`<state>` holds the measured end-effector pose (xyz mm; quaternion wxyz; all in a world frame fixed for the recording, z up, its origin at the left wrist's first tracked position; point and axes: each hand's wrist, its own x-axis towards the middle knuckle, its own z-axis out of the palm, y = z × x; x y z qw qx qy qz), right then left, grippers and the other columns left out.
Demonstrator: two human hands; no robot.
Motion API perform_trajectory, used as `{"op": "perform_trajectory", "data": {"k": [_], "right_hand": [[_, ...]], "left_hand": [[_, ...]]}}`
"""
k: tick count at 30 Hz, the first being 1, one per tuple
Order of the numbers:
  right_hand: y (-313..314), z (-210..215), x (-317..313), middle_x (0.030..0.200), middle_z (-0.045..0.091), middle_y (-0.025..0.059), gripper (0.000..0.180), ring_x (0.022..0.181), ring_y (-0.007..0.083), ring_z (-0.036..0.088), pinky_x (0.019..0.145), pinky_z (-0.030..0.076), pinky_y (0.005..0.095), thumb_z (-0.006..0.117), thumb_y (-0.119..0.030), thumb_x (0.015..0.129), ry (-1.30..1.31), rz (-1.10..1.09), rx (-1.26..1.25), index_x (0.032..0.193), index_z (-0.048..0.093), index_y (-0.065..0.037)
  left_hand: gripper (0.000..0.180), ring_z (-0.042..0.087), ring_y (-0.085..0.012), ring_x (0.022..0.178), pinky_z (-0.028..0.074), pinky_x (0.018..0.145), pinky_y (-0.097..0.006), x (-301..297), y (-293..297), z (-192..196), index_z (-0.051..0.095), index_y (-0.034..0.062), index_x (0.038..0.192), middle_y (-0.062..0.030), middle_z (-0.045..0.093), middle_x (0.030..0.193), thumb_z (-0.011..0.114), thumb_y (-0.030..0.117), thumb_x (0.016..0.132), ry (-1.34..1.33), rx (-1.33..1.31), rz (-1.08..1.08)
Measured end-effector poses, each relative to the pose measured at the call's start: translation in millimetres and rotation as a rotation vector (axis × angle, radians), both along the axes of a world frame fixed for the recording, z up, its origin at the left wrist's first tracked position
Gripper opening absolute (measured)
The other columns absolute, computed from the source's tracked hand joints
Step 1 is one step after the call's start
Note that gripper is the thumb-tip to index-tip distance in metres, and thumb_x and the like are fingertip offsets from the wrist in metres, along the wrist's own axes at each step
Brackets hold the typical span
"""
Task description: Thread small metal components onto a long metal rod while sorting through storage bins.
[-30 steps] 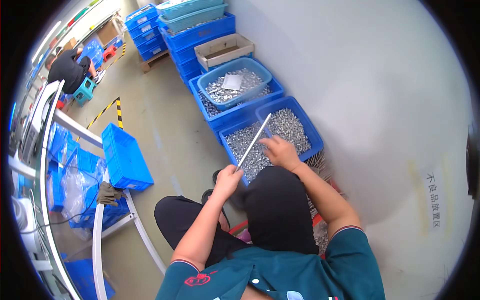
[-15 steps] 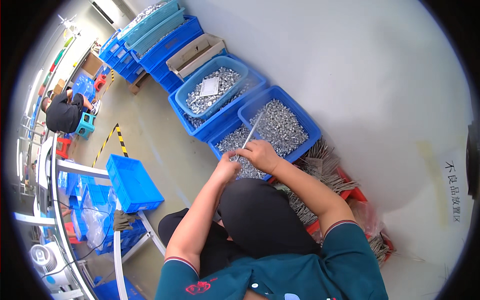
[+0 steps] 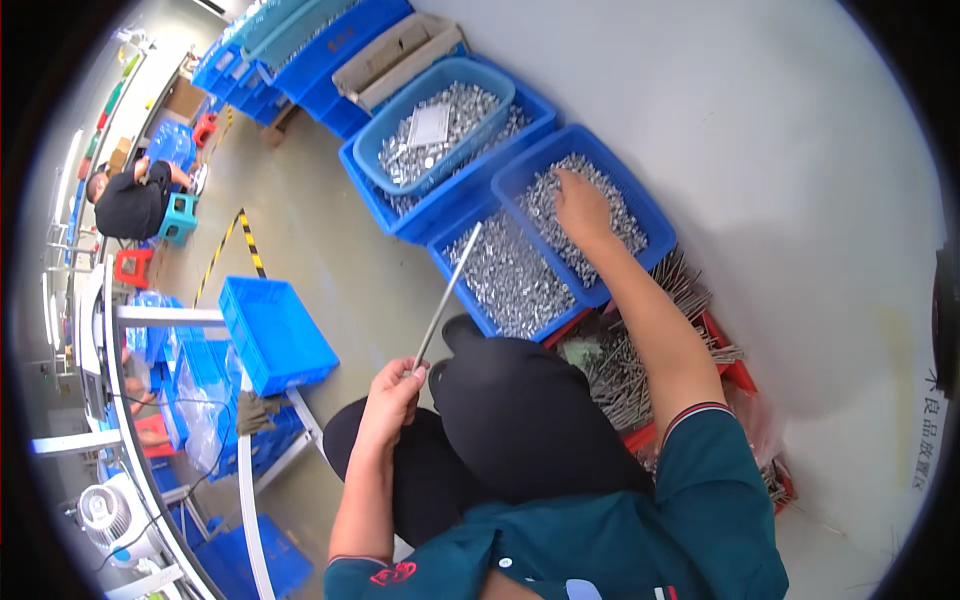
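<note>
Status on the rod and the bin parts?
Done: nothing visibly on the rod; it looks bare. In hand: left hand holds the rod by its lower end; right hand reaches into the bin of small metal parts. Left: both near bins look full.

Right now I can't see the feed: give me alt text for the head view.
Seen from above, a seated person holds a thin metal rod upright in the left hand while the right hand reaches into a blue bin of small silvery metal parts. More blue bins line the grey wall; another person sits far left.
</note>
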<state>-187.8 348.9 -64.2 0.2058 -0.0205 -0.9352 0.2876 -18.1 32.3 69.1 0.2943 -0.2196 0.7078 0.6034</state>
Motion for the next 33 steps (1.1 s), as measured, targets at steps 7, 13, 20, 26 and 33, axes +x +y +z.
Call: {"op": "perform_trajectory", "data": {"k": [7,13,20,26,33], "right_hand": [[-81.5,-48.1,79.9,0.093,0.057,0.0162,0.025,0.084,0.0332,0.057,0.071,0.048,0.0444,0.052,-0.014,0.078,-0.317,0.514,0.166,0.102,0.057,-0.008],[-86.8,-67.7,99.6,0.117,0.046,0.0173,0.069,0.098,0.0339,0.053,0.076,0.048,0.0412,0.072,-0.037,0.068,-0.782,0.346,0.505,0.126,0.043,-0.011],[-101.1,-91.9,95.0,0.113,0.046,0.0177,0.064,0.095,0.0353,0.054,0.076,0.049,0.0410,0.072,-0.032,0.070,-0.691,0.294,0.236,0.123,0.044,-0.012],[-122.0,-117.6,77.9,0.102,0.049,0.0177,0.038,0.089,0.0352,0.056,0.069,0.050,0.0420,0.066,-0.029,0.075,-0.512,0.347,0.152,0.102,0.051,-0.006],[-112.4,-143.9,27.2,0.068,0.058,0.0123,0.027,0.063,0.0248,0.061,0.047,0.047,0.0370,0.059,-0.028,0.080,-0.600,0.167,-0.617,0.093,0.055,-0.005]], "left_hand": [[0.019,0.024,-0.0004,0.039,0.017,0.037,-0.018,27.6,8.9,-39.9,0.059,0.0068,0.099,0.0096,0.035,0.053,0.054,0.022,0.088,-0.015,0.002,0.209],[0.018,0.030,-0.0013,0.038,0.019,0.036,-0.019,44.0,-10.6,-70.1,0.058,0.0055,0.097,0.0079,0.042,0.055,0.053,0.021,0.088,-0.013,-0.018,0.234],[0.018,0.042,-0.0036,0.045,0.030,0.041,-0.019,38.7,-9.6,-77.1,0.057,0.0018,0.098,0.0032,0.053,0.063,0.053,0.017,0.089,0.013,0.087,0.238],[0.019,0.056,-0.0086,0.077,0.043,0.071,-0.021,34.6,-6.3,-73.7,0.055,-0.0037,0.100,-0.0045,0.061,0.085,0.052,0.011,0.089,0.022,0.156,0.264],[0.017,0.052,-0.0068,0.073,0.041,0.068,-0.020,32.7,-2.9,-76.6,0.056,-0.0029,0.098,-0.0017,0.060,0.082,0.054,0.011,0.087,0.018,0.163,0.285]]}}
